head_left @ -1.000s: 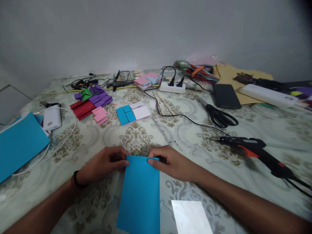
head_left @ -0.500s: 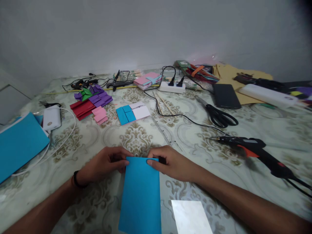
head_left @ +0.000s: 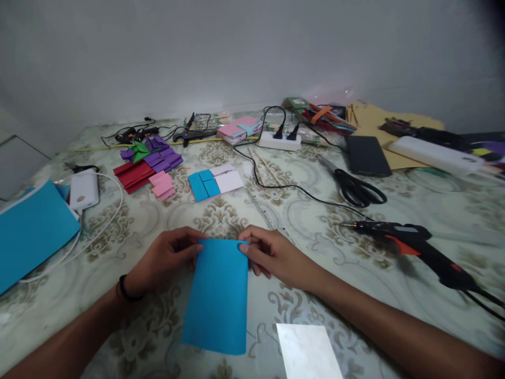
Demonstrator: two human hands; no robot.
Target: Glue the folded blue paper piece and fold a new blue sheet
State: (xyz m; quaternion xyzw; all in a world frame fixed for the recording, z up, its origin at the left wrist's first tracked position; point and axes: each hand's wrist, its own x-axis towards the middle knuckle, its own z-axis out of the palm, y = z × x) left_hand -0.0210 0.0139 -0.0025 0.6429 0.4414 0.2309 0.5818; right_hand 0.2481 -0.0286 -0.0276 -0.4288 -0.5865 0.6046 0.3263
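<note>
A folded sheet of blue paper (head_left: 219, 300) hangs between my hands at the lower middle, its top edge pinched at both corners. The thumb and fingers of my left hand (head_left: 169, 258) close on the top left corner. On the top right corner, my right hand (head_left: 272, 255) pinches with its thumb in front and its fingers partly hidden behind. A white card (head_left: 310, 350) lies on the patterned tablecloth to the right of the blue paper. Beyond my hands lies a small blue and white folded paper piece (head_left: 215, 182).
Right: a glue gun (head_left: 410, 239), black scissors (head_left: 355, 187), a dark phone (head_left: 367, 155). Back: a power strip (head_left: 280, 141) with cables. Left: a white power bank (head_left: 84, 189), blue sheets (head_left: 35, 231), red folded paper (head_left: 134, 176), pink slips (head_left: 161, 185). A clear ruler (head_left: 268, 213) lies ahead.
Both hands have moved slightly away from me, carrying the blue paper forward. Its lower edge has come into view and swung a little to the left.
</note>
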